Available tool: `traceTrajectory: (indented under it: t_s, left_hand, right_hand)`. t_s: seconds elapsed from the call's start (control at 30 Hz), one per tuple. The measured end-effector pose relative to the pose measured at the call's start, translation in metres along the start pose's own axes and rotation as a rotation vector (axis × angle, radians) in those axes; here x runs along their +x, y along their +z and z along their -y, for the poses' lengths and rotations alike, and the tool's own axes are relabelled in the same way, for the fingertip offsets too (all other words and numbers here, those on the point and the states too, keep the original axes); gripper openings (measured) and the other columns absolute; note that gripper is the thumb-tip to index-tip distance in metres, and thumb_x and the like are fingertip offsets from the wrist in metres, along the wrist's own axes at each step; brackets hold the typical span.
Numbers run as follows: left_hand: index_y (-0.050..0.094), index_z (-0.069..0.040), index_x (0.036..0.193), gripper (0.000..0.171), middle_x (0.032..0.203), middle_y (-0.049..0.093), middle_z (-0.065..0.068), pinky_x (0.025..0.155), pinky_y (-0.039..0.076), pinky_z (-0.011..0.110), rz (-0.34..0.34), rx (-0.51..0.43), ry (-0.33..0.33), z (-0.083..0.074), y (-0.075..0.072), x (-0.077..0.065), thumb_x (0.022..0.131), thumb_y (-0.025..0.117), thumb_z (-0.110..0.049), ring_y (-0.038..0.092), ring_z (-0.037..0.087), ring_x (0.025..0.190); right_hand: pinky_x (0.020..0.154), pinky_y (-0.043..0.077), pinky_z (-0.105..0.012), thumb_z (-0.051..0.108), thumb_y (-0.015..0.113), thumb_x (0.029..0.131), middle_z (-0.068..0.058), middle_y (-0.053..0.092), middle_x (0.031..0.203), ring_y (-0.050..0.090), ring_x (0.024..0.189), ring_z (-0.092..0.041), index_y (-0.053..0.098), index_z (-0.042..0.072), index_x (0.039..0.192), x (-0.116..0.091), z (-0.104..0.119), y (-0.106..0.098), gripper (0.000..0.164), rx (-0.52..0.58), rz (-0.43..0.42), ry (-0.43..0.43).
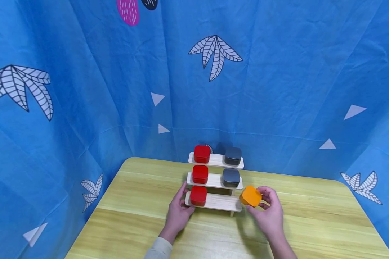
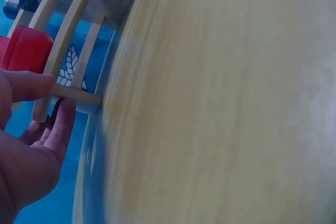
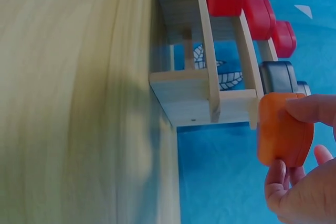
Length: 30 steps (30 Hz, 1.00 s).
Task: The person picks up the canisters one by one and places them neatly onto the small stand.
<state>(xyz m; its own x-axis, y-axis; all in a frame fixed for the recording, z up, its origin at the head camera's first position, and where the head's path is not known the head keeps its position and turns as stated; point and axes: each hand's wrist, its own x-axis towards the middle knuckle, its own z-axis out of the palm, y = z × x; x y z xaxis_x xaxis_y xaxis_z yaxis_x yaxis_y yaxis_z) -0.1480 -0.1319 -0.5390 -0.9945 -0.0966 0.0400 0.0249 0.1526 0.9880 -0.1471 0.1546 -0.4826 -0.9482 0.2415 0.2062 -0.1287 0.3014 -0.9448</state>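
A three-tier wooden display rack (image 1: 222,202) stands on the table. My left hand (image 1: 178,212) grips the left end of its lowest tier; in the left wrist view the thumb (image 2: 32,86) lies on one side of the board and the fingers on the other. An orange rounded-square box (image 1: 251,196) is held by my right hand (image 1: 268,212), off the rack's right end, between thumb and fingers. On the left of each tier sits a red box (image 1: 198,196). Dark grey boxes (image 1: 231,177) occupy the right of the middle and top tiers. The lowest tier's right part is bare.
The light wooden table (image 1: 139,190) extends to both sides of the rack and in front of it. A blue patterned cloth (image 1: 278,90) hangs behind the table and along its sides, close behind the rack.
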Motion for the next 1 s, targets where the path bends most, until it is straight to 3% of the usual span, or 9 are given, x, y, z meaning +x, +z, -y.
traceTrajectory:
  t_s: [0.37, 0.77, 1.0]
  left_hand:
    - [0.032, -0.025, 0.158, 0.096, 0.144, 0.047, 0.009, 0.075, 0.058, 0.030, 0.002, 0.014, 0.002, 0.000, 0.000, 0.001, 0.081, 0.071, 0.015, 0.061, 0.024, 0.093]
    - [0.031, -0.026, 0.159, 0.097, 0.146, 0.046, 0.009, 0.076, 0.058, 0.030, 0.001, 0.013, -0.009, -0.001, 0.000, 0.000, 0.080, 0.071, 0.016, 0.062, 0.024, 0.094]
    - [0.031, -0.027, 0.158, 0.097, 0.146, 0.047, 0.009, 0.076, 0.057, 0.030, -0.001, 0.017, 0.001, 0.001, 0.000, 0.001, 0.081, 0.071, 0.015, 0.062, 0.023, 0.095]
  right_hand:
    - [0.079, 0.049, -0.019, -0.016, 0.085, 0.062, -0.011, 0.061, 0.118, 0.055, 0.104, -0.024, 0.057, 0.003, 0.120, -0.004, 0.001, 0.006, 0.067, -0.019, 0.036, 0.009]
    - [0.079, 0.051, -0.027, -0.015, 0.088, 0.061, -0.012, 0.062, 0.118, 0.057, 0.103, -0.025, 0.058, 0.003, 0.118, -0.010, -0.004, 0.016, 0.067, -0.014, 0.077, -0.005]
    - [0.083, 0.051, -0.031, -0.015, 0.087, 0.063, -0.012, 0.061, 0.118, 0.057, 0.105, -0.027, 0.058, 0.005, 0.119, -0.011, -0.003, 0.021, 0.066, -0.021, 0.110, 0.032]
